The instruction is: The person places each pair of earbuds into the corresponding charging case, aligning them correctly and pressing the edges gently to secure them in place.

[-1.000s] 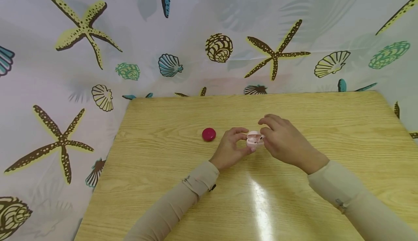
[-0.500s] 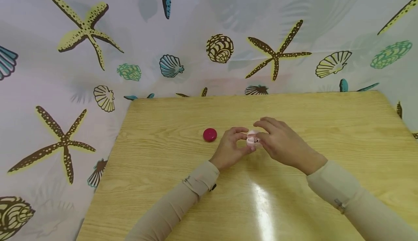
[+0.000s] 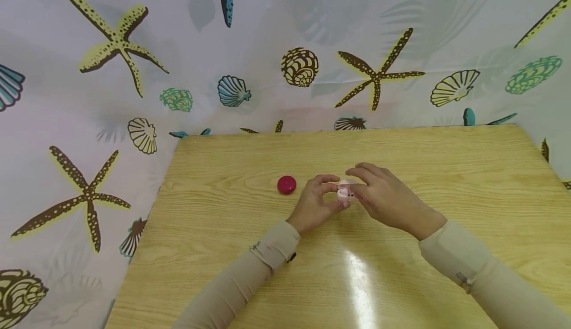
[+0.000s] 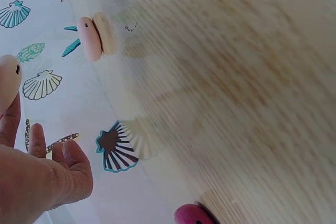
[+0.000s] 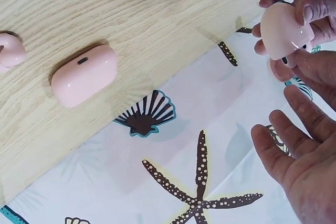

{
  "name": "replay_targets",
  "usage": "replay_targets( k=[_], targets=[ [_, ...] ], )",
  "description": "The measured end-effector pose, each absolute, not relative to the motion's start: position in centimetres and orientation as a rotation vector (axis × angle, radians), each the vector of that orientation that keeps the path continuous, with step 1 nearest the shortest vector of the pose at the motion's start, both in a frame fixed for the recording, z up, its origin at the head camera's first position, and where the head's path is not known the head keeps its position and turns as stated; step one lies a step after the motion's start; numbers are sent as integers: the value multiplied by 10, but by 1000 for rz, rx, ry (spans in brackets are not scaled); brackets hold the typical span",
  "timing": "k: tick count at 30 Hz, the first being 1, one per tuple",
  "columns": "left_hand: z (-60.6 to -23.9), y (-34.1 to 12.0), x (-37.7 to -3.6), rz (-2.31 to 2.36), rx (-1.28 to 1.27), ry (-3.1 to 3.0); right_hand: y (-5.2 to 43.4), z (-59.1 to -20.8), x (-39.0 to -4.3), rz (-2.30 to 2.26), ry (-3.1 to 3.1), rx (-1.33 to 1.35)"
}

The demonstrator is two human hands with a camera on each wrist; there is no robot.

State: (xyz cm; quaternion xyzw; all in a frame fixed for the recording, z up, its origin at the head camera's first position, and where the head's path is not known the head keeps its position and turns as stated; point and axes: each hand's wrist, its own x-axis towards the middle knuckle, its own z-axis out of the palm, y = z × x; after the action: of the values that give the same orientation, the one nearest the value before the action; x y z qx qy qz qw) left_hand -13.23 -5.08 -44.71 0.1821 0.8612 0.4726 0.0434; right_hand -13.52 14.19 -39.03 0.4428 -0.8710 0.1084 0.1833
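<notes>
Your left hand (image 3: 317, 201) and right hand (image 3: 382, 196) both pinch the pink earbud case (image 3: 345, 191), lifted just above the middle of the wooden table (image 3: 214, 210). 1 red disc (image 3: 286, 184) lies left of it.

Red cap (image 3: 286, 185) lies just left of the left hand's fingers (image 3: 327, 179), the only obstacle on that side. Bare table (image 3: 468, 170) beyond and right of the right hand's fingers (image 3: 363, 172). Patterned curtain (image 3: 276, 61) closes the far edge.
</notes>
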Motion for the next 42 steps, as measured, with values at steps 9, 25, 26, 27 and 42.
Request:
replay_targets(
  k=[9, 25, 26, 27, 42],
  targets=[
    [-449, -51, -133, 1407, 593, 2683, 143, -394, -135, 298, -2460, 1241],
    [-450, -50, -133, 1424, 523, 2629, 147, -399, -133, 351, -2455, 1232],
    [-450, -50, -133, 1426, 515, 2624, 148, -399, -133, 367, -2450, 1233],
    [-450, -50, -133, 1429, 511, 2620, 148, -400, -133, 385, -2444, 1234],
    [-451, -49, -135, 1536, 490, 2583, 150, -414, -137, 427, -2619, 1025]
  ],
)
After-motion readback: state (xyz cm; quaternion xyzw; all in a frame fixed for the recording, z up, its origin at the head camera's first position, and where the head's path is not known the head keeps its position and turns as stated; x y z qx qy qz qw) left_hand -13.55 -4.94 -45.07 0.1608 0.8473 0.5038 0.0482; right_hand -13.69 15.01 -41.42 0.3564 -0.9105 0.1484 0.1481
